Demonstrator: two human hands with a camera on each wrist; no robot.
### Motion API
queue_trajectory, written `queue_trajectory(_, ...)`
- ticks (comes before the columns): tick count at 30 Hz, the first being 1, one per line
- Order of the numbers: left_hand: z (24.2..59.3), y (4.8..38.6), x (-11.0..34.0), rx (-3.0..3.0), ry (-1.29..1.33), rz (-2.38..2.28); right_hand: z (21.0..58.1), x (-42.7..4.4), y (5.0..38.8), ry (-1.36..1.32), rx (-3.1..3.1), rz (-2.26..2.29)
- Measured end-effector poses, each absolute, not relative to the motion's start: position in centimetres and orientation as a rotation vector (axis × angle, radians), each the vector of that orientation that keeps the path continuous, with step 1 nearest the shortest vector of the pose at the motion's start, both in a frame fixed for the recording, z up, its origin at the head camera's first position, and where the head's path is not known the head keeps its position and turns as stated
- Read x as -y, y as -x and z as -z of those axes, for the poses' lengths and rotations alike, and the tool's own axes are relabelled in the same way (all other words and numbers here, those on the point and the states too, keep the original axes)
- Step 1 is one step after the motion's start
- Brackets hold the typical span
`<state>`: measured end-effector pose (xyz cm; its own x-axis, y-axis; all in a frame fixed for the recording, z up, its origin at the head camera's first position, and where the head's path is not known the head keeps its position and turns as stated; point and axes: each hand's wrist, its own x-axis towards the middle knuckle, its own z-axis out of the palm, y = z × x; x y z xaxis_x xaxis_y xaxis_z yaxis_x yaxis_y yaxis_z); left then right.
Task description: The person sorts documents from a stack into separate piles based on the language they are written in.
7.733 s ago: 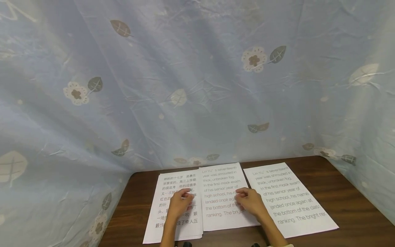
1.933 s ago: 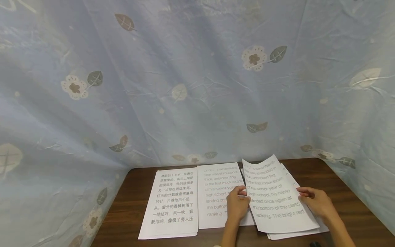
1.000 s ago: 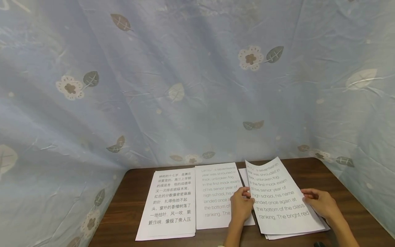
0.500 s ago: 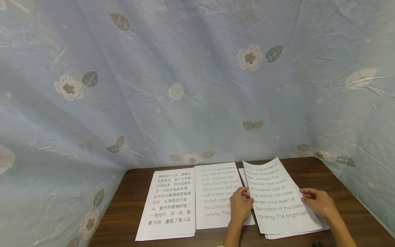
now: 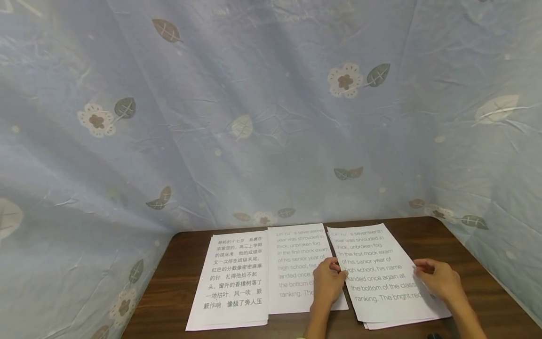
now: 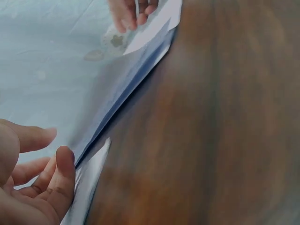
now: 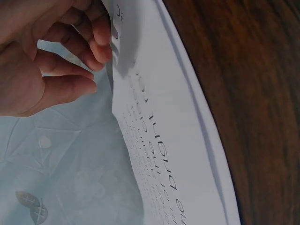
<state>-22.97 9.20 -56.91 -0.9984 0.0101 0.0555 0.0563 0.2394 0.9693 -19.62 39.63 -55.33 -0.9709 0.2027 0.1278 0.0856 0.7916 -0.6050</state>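
Note:
The right-hand paper stack shows large printed English text, its top sheet lying almost flat over the sheets beneath. At its left side my left hand has loosely bent fingers touching the edge. In the left wrist view, the left hand's thumb stands apart from the fingers, with no paper pinched between. My right hand is at the stack's right edge. There, in the right wrist view, the right hand's fingers meet the paper edge while the thumb stays apart from it.
To the left lie a middle English-text stack and a Chinese-text stack, side by side. All rest on a dark wooden table. A pale blue patterned cloth hangs behind and on both sides.
The top sheet, earlier raised and curled between both hands, has come down and lined up over the right stack. Before that, the hands hovered over the left and middle stacks.

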Motion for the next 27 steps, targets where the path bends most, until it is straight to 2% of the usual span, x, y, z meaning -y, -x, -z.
queue_trajectory(11,56.0,23.5,-7.1,2.452,0.041,1.892,54.3,-38.2,19.8,0.225,2.799,-0.962)
queue_trajectory(27,55.5,23.5,-3.8,2.522,0.044,1.812,53.3,-31.7,21.1,0.174,2.796,-1.195)
